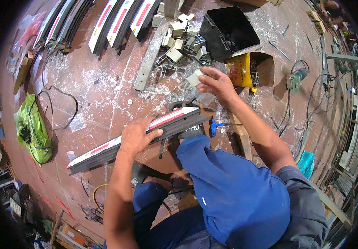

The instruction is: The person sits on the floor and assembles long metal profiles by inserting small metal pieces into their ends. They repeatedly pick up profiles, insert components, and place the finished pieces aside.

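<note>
Two hands at work over a dusty red floor (95,91) — left hand (136,136) clamped around a long dark aluminium profile (137,137) with a white-and-red protective strip, lying slantwise across the floor by the knee. Right hand (217,85) pinching a small pale corner piece (194,78), just beside a heap of similar offcuts (179,43) — near a yellow box of screws (249,69) and a blue-handled hex key (217,125).

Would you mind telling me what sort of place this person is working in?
Probably a metal-frame fabrication workshop: aluminium profile lengths lie on the dusty floor, small cut profile offcuts are piled up, and an angle grinder sits nearby.
</note>
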`<action>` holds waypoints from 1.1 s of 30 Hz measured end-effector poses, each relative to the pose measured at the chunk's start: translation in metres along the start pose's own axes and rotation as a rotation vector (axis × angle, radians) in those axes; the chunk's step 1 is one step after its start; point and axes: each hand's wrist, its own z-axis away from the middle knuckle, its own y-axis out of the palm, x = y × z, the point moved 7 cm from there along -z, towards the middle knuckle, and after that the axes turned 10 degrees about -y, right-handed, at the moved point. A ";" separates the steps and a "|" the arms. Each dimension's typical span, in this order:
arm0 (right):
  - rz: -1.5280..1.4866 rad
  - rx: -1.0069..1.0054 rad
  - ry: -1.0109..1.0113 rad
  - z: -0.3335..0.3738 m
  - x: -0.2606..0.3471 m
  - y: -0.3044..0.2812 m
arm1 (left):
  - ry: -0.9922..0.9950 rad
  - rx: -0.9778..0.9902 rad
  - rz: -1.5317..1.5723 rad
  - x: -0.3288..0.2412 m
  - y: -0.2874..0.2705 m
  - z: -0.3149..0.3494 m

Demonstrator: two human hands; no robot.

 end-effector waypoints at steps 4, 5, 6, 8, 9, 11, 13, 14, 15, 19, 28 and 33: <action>-0.603 0.060 0.162 0.045 -0.031 -0.021 | -0.039 0.098 0.019 -0.003 -0.004 -0.009; -0.555 0.016 0.193 0.055 -0.040 -0.024 | -0.039 0.104 0.020 -0.001 -0.003 -0.009; -0.507 -0.027 0.225 0.067 -0.038 -0.020 | -0.035 0.079 0.027 0.001 -0.002 -0.008; -0.508 -0.011 0.218 0.081 -0.038 -0.014 | -0.022 0.027 0.045 0.004 -0.001 -0.006; -0.488 -0.001 0.212 0.083 -0.041 -0.012 | -0.035 0.035 0.053 0.002 -0.004 -0.006; -0.449 0.020 0.198 0.085 -0.048 -0.008 | -0.062 0.048 0.068 -0.004 -0.006 -0.005; -0.433 0.039 0.202 0.080 -0.072 -0.005 | -0.049 0.020 0.074 0.000 -0.007 -0.004; -0.417 0.019 0.199 0.082 -0.082 -0.003 | -0.059 0.051 0.084 -0.002 -0.009 -0.005; -0.399 -0.002 0.199 0.084 -0.081 0.002 | -0.070 0.086 0.096 -0.003 -0.008 -0.005; -0.625 -0.047 0.224 0.091 -0.061 0.012 | -0.074 0.100 0.065 -0.006 -0.007 -0.005; -0.549 -0.190 0.170 0.081 -0.083 -0.004 | -0.084 0.079 0.049 -0.002 -0.006 -0.007; -0.584 -0.212 0.116 0.084 -0.078 -0.002 | -0.104 0.107 0.048 -0.006 -0.009 -0.006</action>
